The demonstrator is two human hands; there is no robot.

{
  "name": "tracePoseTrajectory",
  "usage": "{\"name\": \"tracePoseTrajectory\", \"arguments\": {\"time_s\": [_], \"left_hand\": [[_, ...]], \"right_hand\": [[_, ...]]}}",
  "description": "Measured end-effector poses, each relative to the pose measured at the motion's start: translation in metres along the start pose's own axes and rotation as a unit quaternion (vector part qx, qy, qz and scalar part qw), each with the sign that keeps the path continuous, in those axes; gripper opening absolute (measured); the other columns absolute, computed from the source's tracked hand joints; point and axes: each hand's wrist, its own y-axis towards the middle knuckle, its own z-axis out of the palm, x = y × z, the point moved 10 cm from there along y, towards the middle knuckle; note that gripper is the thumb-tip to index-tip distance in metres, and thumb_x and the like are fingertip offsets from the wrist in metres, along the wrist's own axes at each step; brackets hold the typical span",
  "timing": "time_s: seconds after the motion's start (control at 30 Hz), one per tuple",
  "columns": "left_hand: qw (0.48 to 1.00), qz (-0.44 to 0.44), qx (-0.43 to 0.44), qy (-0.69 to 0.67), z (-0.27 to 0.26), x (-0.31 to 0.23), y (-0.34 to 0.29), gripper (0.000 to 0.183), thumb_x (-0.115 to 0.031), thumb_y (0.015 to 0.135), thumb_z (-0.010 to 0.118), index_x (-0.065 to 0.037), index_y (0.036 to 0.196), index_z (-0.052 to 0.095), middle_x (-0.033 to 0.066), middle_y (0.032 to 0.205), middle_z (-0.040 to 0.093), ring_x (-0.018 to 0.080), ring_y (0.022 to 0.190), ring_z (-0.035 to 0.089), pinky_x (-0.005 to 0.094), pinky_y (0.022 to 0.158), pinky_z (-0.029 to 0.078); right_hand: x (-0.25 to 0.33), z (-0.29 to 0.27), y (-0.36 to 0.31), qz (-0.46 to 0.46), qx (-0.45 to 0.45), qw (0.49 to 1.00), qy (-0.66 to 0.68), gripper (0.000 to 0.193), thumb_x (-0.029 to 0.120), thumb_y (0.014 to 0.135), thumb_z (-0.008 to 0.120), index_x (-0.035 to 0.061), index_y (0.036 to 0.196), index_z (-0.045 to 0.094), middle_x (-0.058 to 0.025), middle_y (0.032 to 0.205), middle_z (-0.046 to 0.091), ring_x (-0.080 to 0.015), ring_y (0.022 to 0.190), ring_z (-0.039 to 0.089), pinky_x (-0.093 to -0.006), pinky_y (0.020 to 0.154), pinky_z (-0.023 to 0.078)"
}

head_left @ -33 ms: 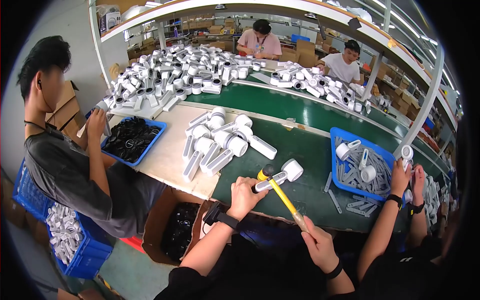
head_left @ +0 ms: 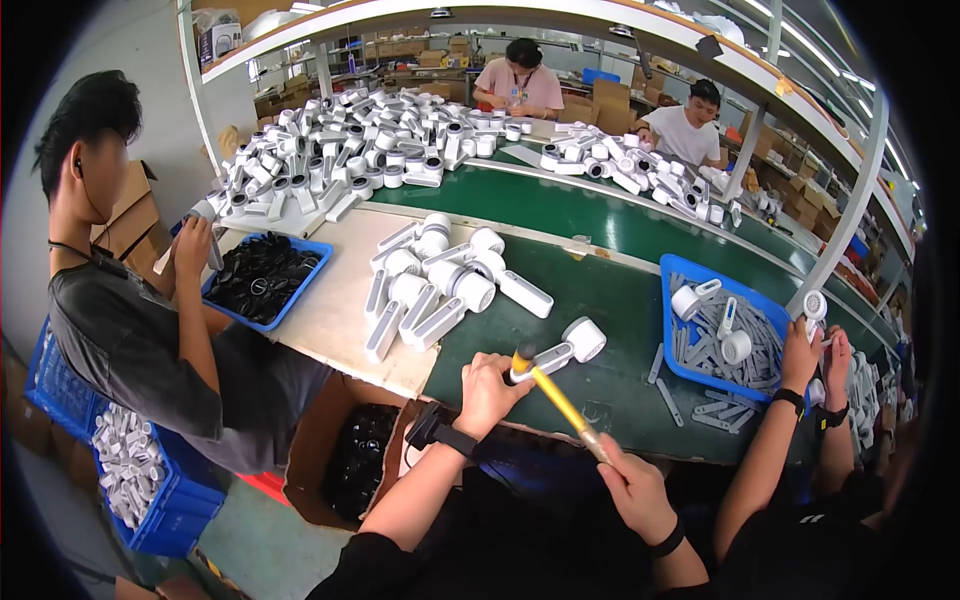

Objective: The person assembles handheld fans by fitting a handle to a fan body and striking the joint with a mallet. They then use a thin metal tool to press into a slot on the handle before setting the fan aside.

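Observation:
My left hand (head_left: pixel 488 393) is closed around the handle end of a white handheld fan (head_left: pixel 583 341), which lies on the green work surface with its round head pointing away to the right. In my right hand (head_left: pixel 637 492) is a hammer (head_left: pixel 563 398) with a yellow shaft and a dark-tipped head. The hammer head is over the end of the fan's handle, close to my left fingers; whether it touches cannot be made out. Just beyond my left hand, a heap of similar white fans (head_left: pixel 435 290) with grey strips on their handles lies across the board and green surface.
At right a blue tray (head_left: pixel 668 290) holds grey strips and a few fans; a co-worker's hands (head_left: pixel 800 355) work beside it. Another person (head_left: pixel 130 300) sits at left near a blue tray (head_left: pixel 322 262) of black parts. Below stands an open carton (head_left: pixel 305 470). Overhead runs a shelf frame (head_left: pixel 480 28).
The hammer head has swung down and slightly left onto or near the fan's handle end. My left hand and the fan have stayed in place.

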Motion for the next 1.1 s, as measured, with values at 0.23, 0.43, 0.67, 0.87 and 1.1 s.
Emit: {"name": "tracePoseTrajectory", "arguments": {"time_s": [0.23, 0.43, 0.67, 0.87, 1.1], "left_hand": [[1.000, 0.008, 0.001, -0.014, -0.001, -0.003, 0.007, 0.032, -0.026, 0.072, 0.083, -0.006, 0.094, 0.075, 0.0100, 0.091, 0.069, 0.0298, 0.093, 0.059, 0.0428, 0.083, 0.043], [1.000, 0.005, 0.009, -0.009, 0.000, -0.004, 0.004, 0.030, -0.025, 0.073, 0.083, -0.007, 0.095, 0.076, 0.0089, 0.091, 0.070, 0.0292, 0.094, 0.061, 0.0424, 0.084, 0.045], [1.000, -0.005, 0.019, -0.003, 0.000, -0.009, 0.005, 0.028, -0.025, 0.074, 0.082, -0.009, 0.097, 0.076, 0.0081, 0.091, 0.070, 0.0288, 0.095, 0.060, 0.0416, 0.086, 0.044], [1.000, -0.002, 0.022, -0.002, 0.001, -0.005, 0.001, 0.029, -0.027, 0.074, 0.082, -0.009, 0.096, 0.076, 0.0079, 0.092, 0.070, 0.0284, 0.095, 0.060, 0.0417, 0.086, 0.044], [0.999, 0.038, 0.007, 0.029, 0.002, -0.008, 0.002, 0.037, -0.025, 0.077, 0.080, -0.009, 0.109, 0.072, 0.0112, 0.091, 0.069, 0.0305, 0.089, 0.063, 0.0413, 0.080, 0.047]], "right_hand": [[0.001, -0.005, -0.003, -0.056, -0.054, 0.997, 0.019, 0.045, 0.008, 0.092, 0.066, 0.0047, 0.136, 0.058, -0.0155, 0.081, 0.061, -0.0311, 0.070, 0.062, -0.0352, 0.065, 0.049], [-0.005, -0.018, -0.004, -0.037, -0.083, 0.994, 0.054, 0.044, 0.004, 0.093, 0.063, -0.0020, 0.136, 0.055, -0.0157, 0.087, 0.064, -0.0210, 0.072, 0.061, -0.0294, 0.072, 0.048], [-0.020, -0.026, -0.006, -0.011, -0.093, 0.996, 0.000, 0.044, 0.005, 0.095, 0.061, -0.0025, 0.137, 0.055, -0.0161, 0.084, 0.063, -0.0196, 0.071, 0.060, -0.0290, 0.071, 0.048], [-0.028, -0.016, 0.000, -0.006, -0.079, 0.997, 0.006, 0.045, 0.004, 0.094, 0.061, -0.0028, 0.138, 0.054, -0.0148, 0.087, 0.065, -0.0187, 0.073, 0.060, -0.0276, 0.074, 0.048], [-0.062, -0.027, 0.004, 0.028, -0.116, 0.991, 0.065, 0.046, 0.006, 0.097, 0.057, 0.0003, 0.142, 0.052, -0.0004, 0.076, 0.057, -0.0073, 0.065, 0.050, -0.0232, 0.061, 0.044]]}}
